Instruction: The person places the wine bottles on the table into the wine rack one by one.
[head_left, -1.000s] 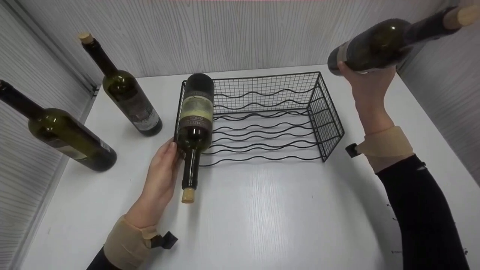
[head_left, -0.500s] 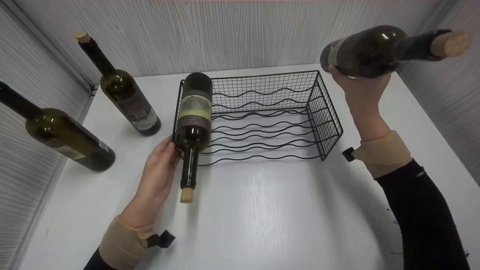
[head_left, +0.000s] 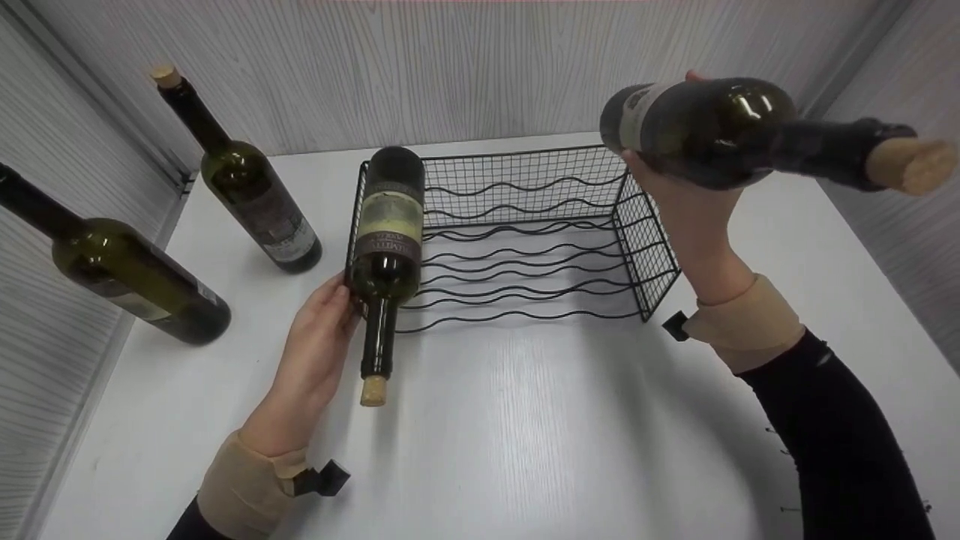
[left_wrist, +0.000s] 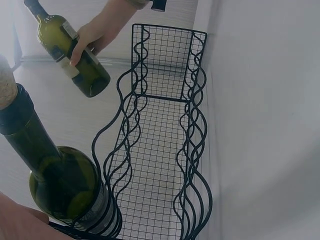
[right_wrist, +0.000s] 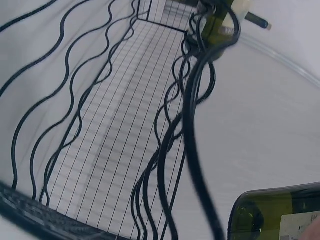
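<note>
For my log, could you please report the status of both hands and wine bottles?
Right hand: gripping corked wine bottle aloft. Left hand: touching wire wine rack. Second corked bottle occupies its left end.

Right fingers (left_wrist: 78,52) curled, raised, left fingers (head_left: 324,296) lower

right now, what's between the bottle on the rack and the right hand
In the head view, the wavy wires and mesh end wall of the rack lie between the racked bottle and right hand.
</note>
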